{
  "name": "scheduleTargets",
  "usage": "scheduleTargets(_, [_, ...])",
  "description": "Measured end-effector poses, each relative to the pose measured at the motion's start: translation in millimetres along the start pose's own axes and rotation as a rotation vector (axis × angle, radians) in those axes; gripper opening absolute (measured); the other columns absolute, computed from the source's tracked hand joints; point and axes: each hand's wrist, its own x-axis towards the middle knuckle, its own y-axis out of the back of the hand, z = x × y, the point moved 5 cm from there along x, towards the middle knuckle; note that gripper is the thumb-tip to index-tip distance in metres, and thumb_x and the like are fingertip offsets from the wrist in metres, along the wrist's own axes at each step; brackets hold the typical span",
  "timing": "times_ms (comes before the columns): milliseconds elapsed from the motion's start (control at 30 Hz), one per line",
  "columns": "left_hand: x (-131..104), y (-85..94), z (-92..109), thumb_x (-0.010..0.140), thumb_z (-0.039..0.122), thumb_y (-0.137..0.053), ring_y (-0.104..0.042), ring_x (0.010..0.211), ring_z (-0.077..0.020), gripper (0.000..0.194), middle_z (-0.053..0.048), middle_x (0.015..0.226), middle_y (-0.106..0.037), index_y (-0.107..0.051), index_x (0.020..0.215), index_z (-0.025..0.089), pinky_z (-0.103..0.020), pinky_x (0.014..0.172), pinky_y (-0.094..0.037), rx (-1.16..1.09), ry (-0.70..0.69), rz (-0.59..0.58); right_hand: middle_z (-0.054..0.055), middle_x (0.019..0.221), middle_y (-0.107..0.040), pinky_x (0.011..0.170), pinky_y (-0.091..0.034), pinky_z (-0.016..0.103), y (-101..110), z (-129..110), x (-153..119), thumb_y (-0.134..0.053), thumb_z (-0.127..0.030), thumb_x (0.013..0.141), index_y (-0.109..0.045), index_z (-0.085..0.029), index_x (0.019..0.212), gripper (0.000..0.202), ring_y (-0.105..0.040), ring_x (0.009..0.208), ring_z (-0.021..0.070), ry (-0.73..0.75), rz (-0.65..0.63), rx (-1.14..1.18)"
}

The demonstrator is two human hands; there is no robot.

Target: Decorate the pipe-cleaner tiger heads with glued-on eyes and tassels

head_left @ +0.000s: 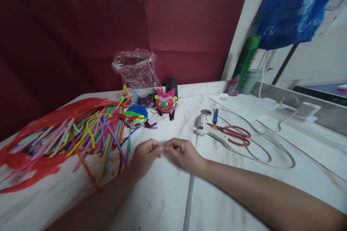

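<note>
Evidently pinched: left hand [146, 154] and right hand [185, 154], fingertips together; cannot tell what between. Nearby, left, coloured strips [93, 138] on red plastic [40, 174]: slim, multicoloured, mostly slanting lower-left to upper-right.

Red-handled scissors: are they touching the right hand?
Apart. The head view shows bare tabletop between the right hand and the glue gun, with the red-handled scissors on the gun's far side from the hand.

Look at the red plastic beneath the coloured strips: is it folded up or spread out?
Spread out: the red plastic lies across the table, its edges showing beyond the coloured strips.
</note>
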Motion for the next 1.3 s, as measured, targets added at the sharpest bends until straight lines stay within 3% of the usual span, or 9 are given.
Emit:
scheduleTargets(133, [-4.7, 0.9, 7.7, 0.07, 0.027, -0.055, -0.051, 0.052, -0.0116, 0.013, 0.003, 0.052, -0.057, -0.059, 0.06, 0.019, -0.022, 0.053, -0.038, 0.188, -0.171, 0.032, -0.001, 0.06, -0.056, 0.054, -0.038, 0.022, -1.5, -3.5, -1.3, -0.055, -0.027, 0.08, -0.061, -0.018, 0.068, 0.017, -0.048, 0.056, 0.0107, 0.02, -0.025, -0.04])
scheduleTargets(233, [-6.9, -0.2, 10.7, 0.071, 0.026, -0.053, -0.052, 0.054, -0.012, 0.013, 0.003, 0.053, -0.056, -0.059, 0.06, 0.019, -0.022, 0.054, -0.039, 0.253, -0.218, 0.03, -0.002, 0.06, -0.054, 0.054, -0.037, 0.021, -1.3, -6.5, -1.1, -0.053, -0.023, 0.079, -0.058, -0.017, 0.066, 0.016, -0.047, 0.056, 0.0099, 0.019, -0.053, -0.025])
scheduleTargets(567, [-5.9, -4.4, 4.3, 0.069, 0.033, -0.053, -0.048, 0.049, -0.0112, 0.018, 0.003, 0.05, -0.055, -0.055, 0.059, 0.019, -0.022, 0.049, -0.035, 0.105, -0.014, -0.053, -0.004, 0.058, -0.049, 0.052, -0.033, 0.021, -7.3, 0.8, 0.6, -0.052, -0.025, 0.078, -0.053, -0.017, 0.067, 0.013, -0.041, 0.054, 0.0078, -0.091, -0.098, 0.191])
scheduleTargets(1000, [-6.4, -4.9, 3.5, 0.069, 0.033, -0.055, -0.046, 0.049, -0.0108, 0.017, 0.003, 0.051, -0.053, -0.056, 0.06, 0.018, -0.023, 0.05, -0.034, 0.046, -0.017, -0.061, -0.004, 0.058, -0.054, 0.054, -0.034, 0.022, -11.3, 7.9, 0.6, -0.06, -0.03, 0.075, -0.055, -0.016, 0.066, 0.017, -0.044, 0.053, 0.0078, -0.168, -0.088, 0.346])
scheduleTargets(1167, [-1.8, -10.4, -4.0, 0.072, 0.037, -0.056, -0.05, 0.053, -0.0121, 0.022, 0.001, 0.054, -0.057, -0.056, 0.062, 0.017, -0.025, 0.056, -0.038, -0.158, 0.048, -0.134, -0.004, 0.057, -0.054, 0.056, -0.037, 0.023, -12.2, 8.2, 2.7, -0.054, -0.03, 0.079, -0.051, -0.018, 0.07, 0.016, -0.047, 0.054, 0.0088, -0.16, -0.059, 0.431])
scheduleTargets(1300, [0.4, -15.8, -13.5, 0.076, 0.044, -0.056, -0.052, 0.055, -0.0116, 0.03, -0.001, 0.064, -0.06, -0.059, 0.069, 0.015, -0.026, 0.058, -0.038, -0.356, 0.106, -0.224, -0.005, 0.058, -0.053, 0.058, -0.038, 0.024, -7.2, 3.3, 2.8, -0.051, -0.027, 0.083, -0.049, -0.019, 0.067, 0.018, -0.049, 0.055, 0.0091, -0.121, -0.015, 0.341])
